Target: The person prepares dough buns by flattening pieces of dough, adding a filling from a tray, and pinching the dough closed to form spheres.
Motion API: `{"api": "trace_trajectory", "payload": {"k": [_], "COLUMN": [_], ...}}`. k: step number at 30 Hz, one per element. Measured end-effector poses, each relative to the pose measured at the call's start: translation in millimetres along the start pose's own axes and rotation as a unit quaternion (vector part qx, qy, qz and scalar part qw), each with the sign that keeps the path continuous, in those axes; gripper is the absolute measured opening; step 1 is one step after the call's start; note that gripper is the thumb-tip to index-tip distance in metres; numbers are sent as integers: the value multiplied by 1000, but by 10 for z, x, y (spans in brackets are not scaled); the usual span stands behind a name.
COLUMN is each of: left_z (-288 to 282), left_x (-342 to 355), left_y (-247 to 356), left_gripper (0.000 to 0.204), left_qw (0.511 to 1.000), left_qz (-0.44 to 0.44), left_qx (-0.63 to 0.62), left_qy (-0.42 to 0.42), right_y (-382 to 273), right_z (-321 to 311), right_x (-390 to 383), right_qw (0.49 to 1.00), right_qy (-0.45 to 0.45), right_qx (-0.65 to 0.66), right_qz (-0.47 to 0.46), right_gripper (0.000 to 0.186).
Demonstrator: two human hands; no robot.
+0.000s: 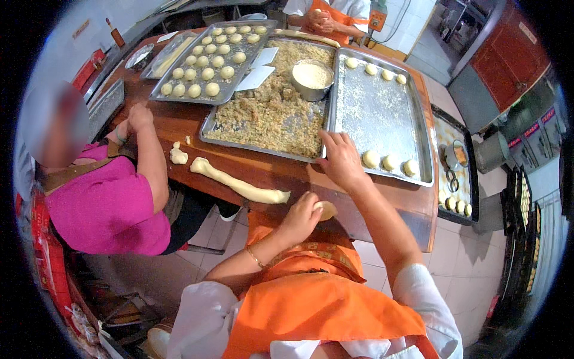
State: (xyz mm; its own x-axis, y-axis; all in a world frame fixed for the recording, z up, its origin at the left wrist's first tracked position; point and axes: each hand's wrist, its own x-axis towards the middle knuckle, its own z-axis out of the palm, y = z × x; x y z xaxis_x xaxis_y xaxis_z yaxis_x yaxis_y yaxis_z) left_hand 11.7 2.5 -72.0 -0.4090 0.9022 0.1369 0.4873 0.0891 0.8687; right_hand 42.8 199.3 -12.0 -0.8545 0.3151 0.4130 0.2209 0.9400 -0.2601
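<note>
No writing can be read clearly. A pale label [527, 33] is on the red-brown door [501, 57], a small sign [81, 29] on the left wall [63, 51], pinkish-red displays [531, 129] on the grey cabinet [533, 158].

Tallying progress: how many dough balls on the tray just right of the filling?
7: four dough balls along the far edge, three along the near; right hand may hide others.

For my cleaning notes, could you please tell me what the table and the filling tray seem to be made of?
Filling tray: most likely bare metal, with a silvery-grey sheen along its rim; which metal, I cannot tell. Table: probably varnished wood, going by its reddish-brown colour and glossy reflections, though laminate is possible.
</note>
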Motion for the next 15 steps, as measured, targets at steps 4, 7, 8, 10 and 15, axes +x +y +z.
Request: {"api": "trace_trajectory", "payload": {"k": [4,7,8,10,15], "left_z": [-172,-388,-412,-464,-513], "left_x": [-167,-257,-285,-318,-352], "left_y": [-183,-90,-136,-184,-214], "left_gripper": [18,16,16,17,20], "left_qw": [935,892,877,878,854], "left_qz": [-94,-116,-125,-121,-129], "left_qx": [-340,-432,-458,-455,-488], "left_qy": [46,75,73,86,127], "right_y": [139,126,107,309,209], "right_z": [236,320,340,639,763], "right_x": [655,1007,1069,1014,1051], "right_qw": [966,891,859,867,866], "right_qy": [-210,-398,-453,-426,-453], "right_qx": [-151,-213,-231,-236,-205], "right_qz": [-10,-40,-60,-107,-59], "right_gripper": [76,79,78,55,36]}}
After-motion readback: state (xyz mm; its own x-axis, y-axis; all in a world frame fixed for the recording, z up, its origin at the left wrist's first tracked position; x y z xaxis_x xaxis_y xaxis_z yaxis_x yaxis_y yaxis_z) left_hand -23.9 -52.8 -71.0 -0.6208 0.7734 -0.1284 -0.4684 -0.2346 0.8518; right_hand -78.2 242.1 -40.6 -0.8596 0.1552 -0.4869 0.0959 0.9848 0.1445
